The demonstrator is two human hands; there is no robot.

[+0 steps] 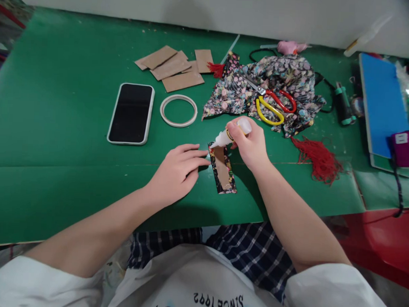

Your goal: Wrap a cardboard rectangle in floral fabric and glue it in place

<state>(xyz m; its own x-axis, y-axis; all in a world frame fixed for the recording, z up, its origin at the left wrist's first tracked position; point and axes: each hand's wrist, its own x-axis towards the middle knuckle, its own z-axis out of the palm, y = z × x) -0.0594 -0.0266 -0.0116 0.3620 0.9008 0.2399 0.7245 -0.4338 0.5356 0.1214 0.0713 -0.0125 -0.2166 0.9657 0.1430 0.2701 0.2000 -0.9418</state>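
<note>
The right hand (pixel 250 144) grips a glue bottle (pixel 229 135), nozzle at the top of a fabric-wrapped card (pixel 222 168) on the bench (pixel 57 135). The left hand (pixel 177 172) lies flat, fingers steadying the card's edge. A phone (pixel 131 113), tape ring (pixel 178 110) and scissors (pixel 273 104) lie behind. The shirt reads "SINCE 1992".

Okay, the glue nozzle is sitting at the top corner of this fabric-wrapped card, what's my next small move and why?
Probably squeeze gently and draw the glue bottle in your right hand down along the fabric-wrapped card. Its nozzle sits at the top corner, bare cardboard shows down the middle, and your left hand rests at its left edge.
</note>
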